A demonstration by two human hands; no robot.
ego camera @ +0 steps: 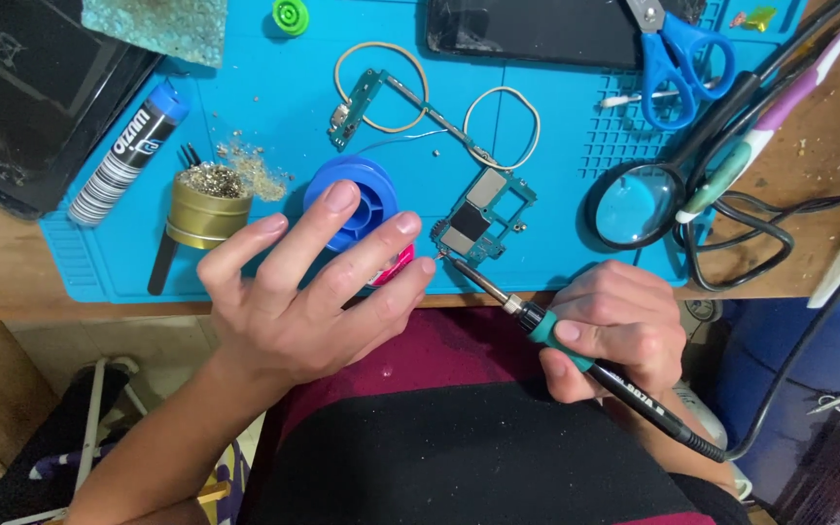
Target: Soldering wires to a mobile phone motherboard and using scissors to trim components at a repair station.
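My right hand (614,331) grips a soldering iron (576,355) with a teal and black handle. Its metal tip touches the near left corner of a teal circuit board (483,219) on the blue mat (537,146). My left hand (313,282) hovers flat with fingers spread over a blue solder spool (362,185) and a pink object (396,267); its fingertips reach toward the board's corner. Whether a fine solder wire runs between those fingers I cannot tell.
A brass tip-cleaner tin (208,204), a striped tube (128,151), blue scissors (678,58), a magnifying glass (639,204), a dark phone (537,29), two rubber bands (503,126), a green cap (291,17) and cables (789,214) lie about the mat.
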